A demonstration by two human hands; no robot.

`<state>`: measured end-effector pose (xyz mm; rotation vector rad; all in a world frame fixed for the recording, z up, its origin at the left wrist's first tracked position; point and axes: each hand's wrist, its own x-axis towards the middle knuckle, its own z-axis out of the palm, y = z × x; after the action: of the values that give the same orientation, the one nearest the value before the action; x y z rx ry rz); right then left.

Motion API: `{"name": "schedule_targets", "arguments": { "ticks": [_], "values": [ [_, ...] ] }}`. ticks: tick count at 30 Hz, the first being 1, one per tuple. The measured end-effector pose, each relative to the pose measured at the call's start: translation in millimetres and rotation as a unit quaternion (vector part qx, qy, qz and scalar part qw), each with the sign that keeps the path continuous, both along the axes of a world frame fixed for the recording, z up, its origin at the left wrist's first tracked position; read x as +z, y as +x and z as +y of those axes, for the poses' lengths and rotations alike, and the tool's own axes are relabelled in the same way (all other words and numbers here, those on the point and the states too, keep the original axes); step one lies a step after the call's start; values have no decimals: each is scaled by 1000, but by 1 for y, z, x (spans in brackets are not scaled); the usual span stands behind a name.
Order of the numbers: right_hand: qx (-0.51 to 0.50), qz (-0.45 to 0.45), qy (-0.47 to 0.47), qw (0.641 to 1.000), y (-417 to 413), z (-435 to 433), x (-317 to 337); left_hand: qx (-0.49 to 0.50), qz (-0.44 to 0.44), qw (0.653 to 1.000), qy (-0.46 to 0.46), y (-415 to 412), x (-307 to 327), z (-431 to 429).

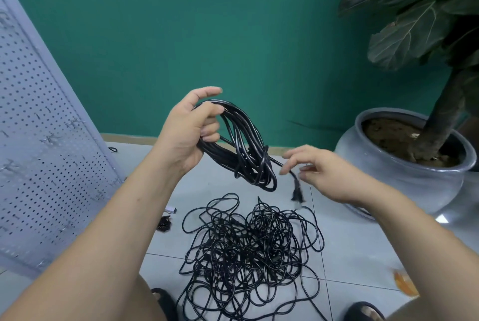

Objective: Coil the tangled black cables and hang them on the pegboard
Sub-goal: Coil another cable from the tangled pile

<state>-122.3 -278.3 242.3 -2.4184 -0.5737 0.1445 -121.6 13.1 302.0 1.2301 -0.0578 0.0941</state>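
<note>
**Coil, tail and pegboard.** The pegboard (39,139) stands at the left, so the coil (248,149) has to travel leftward to reach it, and the left hand (186,134) is the nearer one. We see that hand gripping the coil's upper left end, its fingers curled round the bundled loops and the index finger lying straighter over the top. The coil hangs in the air above the floor (363,256), its long axis running from upper left down to lower right. From the lower right end a free tail (280,164) leads right and down to the plug (297,195), which dangles clear of the floor. The right hand (326,173) lies just right of this tail with its fingers loosely curved about it. Blur keeps us from telling whether they pinch it. We judge that the coming move turns on the tail, which lies on the right hand's side and wants securing round the coil before any hanging.

**Room.** A green wall (233,22) closes the far side, the floor is pale tile, and a potted plant (414,186) stands at the right. The tangle (248,248) lies on the floor, near us, directly below the coil and apart from it.
</note>
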Motion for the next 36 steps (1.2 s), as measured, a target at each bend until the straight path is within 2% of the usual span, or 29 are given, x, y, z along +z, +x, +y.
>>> {"name": "schedule_targets", "arguments": {
  "ticks": [2,3,5,6,7,10,13,15,17,20,24,29,31,34,36],
  "values": [
    [-28,-19,13,999,-1,4,-2,-11,5,1000,28,-2,-2,-4],
    [-50,-7,87,995,-4,11,0,-22,7,999,49,-3,-3,-7],
    [-64,79,279,955,-10,24,8,-59,14,994,90,-6,-7,-15],
    [-50,129,338,931,-10,29,9,-83,17,991,105,-7,-8,-20],
    [-28,162,356,920,-12,34,9,-109,19,987,117,-9,-9,-24],
    [53,197,350,914,-22,53,9,-184,18,972,149,-15,-13,-35],
    [65,258,392,881,-27,59,7,-219,8,960,173,-19,-14,-42],
    [62,313,395,861,-26,58,5,-215,-2,962,168,-19,-15,-44],
    [97,369,355,854,-26,57,4,-203,-16,967,152,-18,-17,-47],
    [132,410,317,845,-29,58,6,-164,-35,977,133,-18,-18,-52],
    [54,344,378,858,-30,72,0,-90,-43,988,116,-18,-14,-57],
    [-33,259,482,836,-20,69,2,-12,-62,987,150,-16,-25,-63],
    [-62,234,509,826,-15,60,10,-48,-40,979,192,-20,-41,-66],
    [-70,207,521,825,-8,46,18,-173,24,952,253,-30,-66,-71],
    [-73,188,516,832,-4,39,18,-228,68,943,231,-36,-76,-75]
  ]
}}
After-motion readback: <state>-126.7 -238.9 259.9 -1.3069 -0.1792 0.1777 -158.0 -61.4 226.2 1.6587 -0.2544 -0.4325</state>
